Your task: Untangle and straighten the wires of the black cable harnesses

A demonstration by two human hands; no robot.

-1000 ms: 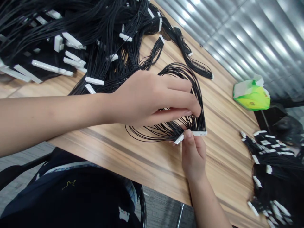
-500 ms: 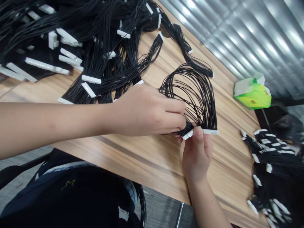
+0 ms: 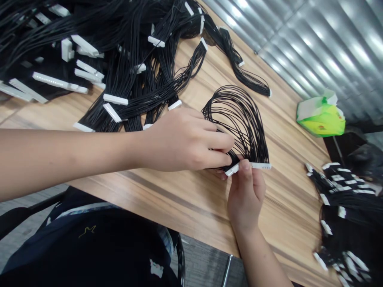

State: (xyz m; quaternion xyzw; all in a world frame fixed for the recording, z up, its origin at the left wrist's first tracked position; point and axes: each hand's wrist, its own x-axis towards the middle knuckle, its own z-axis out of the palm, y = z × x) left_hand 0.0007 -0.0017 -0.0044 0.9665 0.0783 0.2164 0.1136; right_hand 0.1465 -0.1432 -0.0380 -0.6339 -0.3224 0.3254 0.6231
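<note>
A black wire harness (image 3: 254, 119) is bent into an upright loop in front of me, its two ends brought side by side. One white connector (image 3: 261, 165) sits at the right end, and another white connector (image 3: 231, 170) is tilted at the left end. My right hand (image 3: 247, 195) pinches both connectors where they meet, thumb on top. From the left, my left hand (image 3: 188, 139) reaches across with fingers curled over the wires just behind the left connector. Its thumb and palm are mostly hidden.
A large pile of black wire harnesses (image 3: 131, 52) with white connectors covers the upper left of the wooden table (image 3: 185, 195). More harnesses (image 3: 350, 223) lie stacked at the right. A green tissue pack (image 3: 321, 117) stands near the corrugated metal wall (image 3: 314, 44).
The looped harness and my right hand have shifted slightly left. The loop now stands apart from the harness lying behind it. Both hands keep their grip.
</note>
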